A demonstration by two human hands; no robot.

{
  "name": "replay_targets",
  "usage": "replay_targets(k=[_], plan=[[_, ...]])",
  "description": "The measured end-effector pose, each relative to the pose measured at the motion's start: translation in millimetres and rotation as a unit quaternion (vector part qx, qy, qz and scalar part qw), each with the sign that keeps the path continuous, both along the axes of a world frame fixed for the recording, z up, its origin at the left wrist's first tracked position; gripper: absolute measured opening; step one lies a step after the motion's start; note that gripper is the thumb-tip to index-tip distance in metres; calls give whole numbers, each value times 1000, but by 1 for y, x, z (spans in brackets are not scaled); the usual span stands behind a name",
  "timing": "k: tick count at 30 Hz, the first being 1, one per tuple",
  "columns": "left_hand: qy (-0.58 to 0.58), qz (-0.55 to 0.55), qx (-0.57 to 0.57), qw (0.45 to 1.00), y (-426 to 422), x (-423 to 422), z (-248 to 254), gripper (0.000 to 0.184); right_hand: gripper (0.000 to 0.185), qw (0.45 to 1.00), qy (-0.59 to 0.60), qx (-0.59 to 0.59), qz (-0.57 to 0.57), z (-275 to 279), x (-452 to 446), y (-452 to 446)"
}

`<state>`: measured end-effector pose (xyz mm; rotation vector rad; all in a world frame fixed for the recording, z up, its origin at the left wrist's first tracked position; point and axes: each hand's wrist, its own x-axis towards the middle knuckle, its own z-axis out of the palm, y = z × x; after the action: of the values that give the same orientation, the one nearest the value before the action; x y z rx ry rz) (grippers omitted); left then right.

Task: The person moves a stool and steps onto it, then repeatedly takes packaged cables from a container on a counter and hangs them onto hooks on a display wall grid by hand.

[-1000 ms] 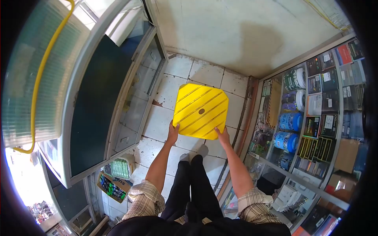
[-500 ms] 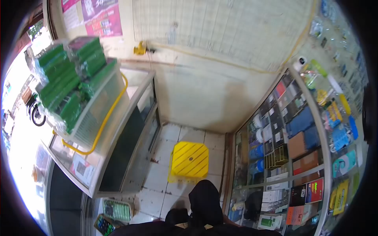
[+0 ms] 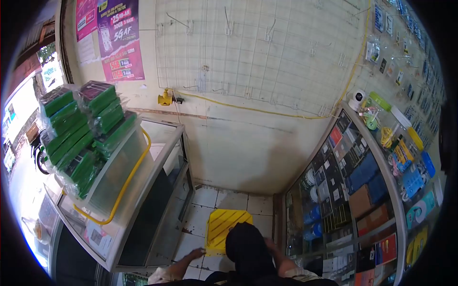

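Observation:
A yellow plastic stool (image 3: 228,226) with diagonal ridges on its top stands on the white tiled floor. My left hand (image 3: 194,254) reaches in from below, its fingers stretched out beside the stool's lower left corner. Whether the fingertips touch the stool I cannot tell. My right hand (image 3: 272,246) is at the right of my black-clothed leg (image 3: 245,248), which covers part of that hand and the near right part of the stool. The right fingers are hidden.
At left, a glass display case (image 3: 157,190) carries a clear bin (image 3: 114,176) with a yellow handle and green plastic-wrapped packs (image 3: 71,138). Along the right runs a glass cabinet (image 3: 398,233) of boxed goods, topped by a white camera (image 3: 357,99). A wire rack (image 3: 257,62) hangs ahead.
The view has tilted up, so the stool and cases sit lower in it. Both my hands have come into sight on either side of my leg, near the stool.

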<state>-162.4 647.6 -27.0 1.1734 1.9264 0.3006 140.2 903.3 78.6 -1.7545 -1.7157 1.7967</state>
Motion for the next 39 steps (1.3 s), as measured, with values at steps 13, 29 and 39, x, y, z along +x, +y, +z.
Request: replay_targets(k=[13, 29, 39], plan=[[-190, -191, 58, 961, 337, -118, 263, 44, 26, 790, -17, 317, 524, 238, -268, 247], [-51, 231, -105, 966, 46, -113, 410, 34, 37, 780, -175, 122, 589, 377, -190, 242], [-26, 321, -27, 946, 34, -50, 430, 29, 39, 643, -16, 195, 741, 410, -284, 202]])
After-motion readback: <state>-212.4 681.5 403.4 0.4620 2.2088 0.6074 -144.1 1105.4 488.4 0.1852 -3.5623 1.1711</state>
